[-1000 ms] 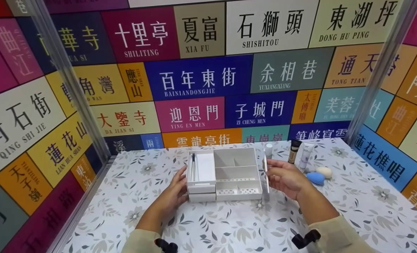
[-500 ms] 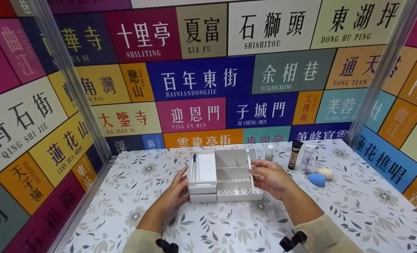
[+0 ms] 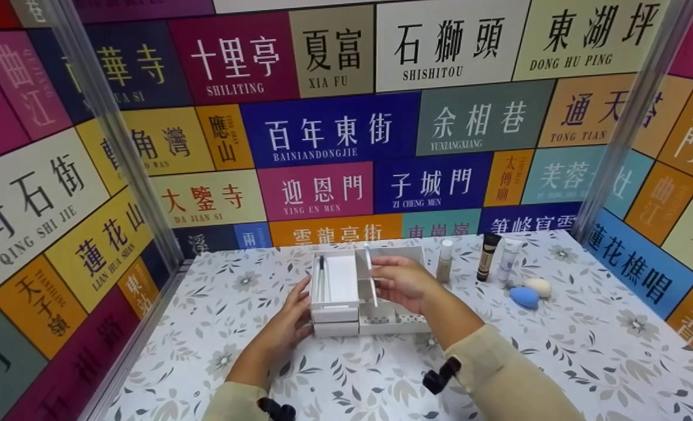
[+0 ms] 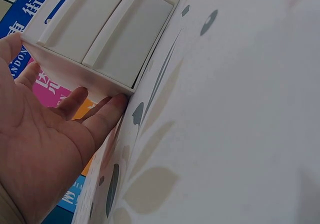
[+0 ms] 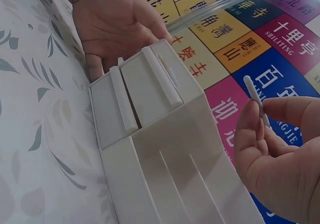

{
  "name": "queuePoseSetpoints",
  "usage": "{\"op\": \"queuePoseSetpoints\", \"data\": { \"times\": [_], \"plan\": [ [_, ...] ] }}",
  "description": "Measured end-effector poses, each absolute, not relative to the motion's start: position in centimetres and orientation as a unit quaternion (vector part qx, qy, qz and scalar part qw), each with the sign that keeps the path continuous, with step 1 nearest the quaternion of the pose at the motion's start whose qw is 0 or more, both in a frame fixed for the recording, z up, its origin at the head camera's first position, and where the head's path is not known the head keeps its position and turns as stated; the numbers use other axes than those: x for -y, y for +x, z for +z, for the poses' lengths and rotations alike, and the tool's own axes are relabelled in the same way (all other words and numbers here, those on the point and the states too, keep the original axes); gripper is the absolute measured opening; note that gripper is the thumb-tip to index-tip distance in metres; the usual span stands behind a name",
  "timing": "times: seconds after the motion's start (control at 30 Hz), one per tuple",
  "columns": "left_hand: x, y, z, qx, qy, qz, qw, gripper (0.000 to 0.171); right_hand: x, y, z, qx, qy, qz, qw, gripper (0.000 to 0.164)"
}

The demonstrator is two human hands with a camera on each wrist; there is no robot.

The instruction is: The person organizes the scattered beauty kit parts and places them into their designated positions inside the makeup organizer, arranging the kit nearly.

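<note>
A white desktop organizer [image 3: 335,316] stands on the table, with two drawers [image 4: 132,39] at its front left and divided compartments on the right. My left hand [image 3: 282,321] rests along its left side, fingertips touching the wall in the left wrist view. My right hand [image 3: 402,283] pinches a thin white panel [image 3: 371,275] between thumb and fingers and holds it upright above the compartments. Edge-on, the panel [image 5: 256,93] shows as a narrow strip in the right wrist view. A slim makeup brush [image 3: 322,275] with a dark tip lies in the top left tray.
To the right of the organizer stand a small white-capped bottle [image 3: 444,266], a dark tube [image 3: 487,257] and a white tube [image 3: 508,262]. Blue [image 3: 524,297] and cream [image 3: 539,286] makeup sponges lie in front of them. Sign-covered walls [image 3: 329,128] enclose the patterned table [image 3: 381,380].
My right hand has carried the white panel leftward, from beside the organizer's right wall to over its middle. The left hand has stayed at the left side.
</note>
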State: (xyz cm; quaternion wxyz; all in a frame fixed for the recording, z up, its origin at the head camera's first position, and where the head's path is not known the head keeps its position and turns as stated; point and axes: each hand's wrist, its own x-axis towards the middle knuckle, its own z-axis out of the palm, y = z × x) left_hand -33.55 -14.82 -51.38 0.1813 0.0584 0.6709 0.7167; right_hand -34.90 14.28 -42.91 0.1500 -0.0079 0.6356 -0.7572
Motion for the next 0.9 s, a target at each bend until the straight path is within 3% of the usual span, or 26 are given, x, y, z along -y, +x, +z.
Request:
{"op": "queuePoseSetpoints", "data": {
  "times": [0.4,0.9],
  "plan": [
    [14.6,-33.5,-51.5,-0.668,0.050,0.719,0.182,0.062,-11.7,-37.8,-43.4,-0.657,0.008,-0.740,0.147,0.053],
    [14.9,-33.6,-51.4,-0.673,0.064,0.714,0.182,0.061,-10.4,-38.5,-43.8,-0.685,0.031,-0.716,0.128,0.053]
  ]
}}
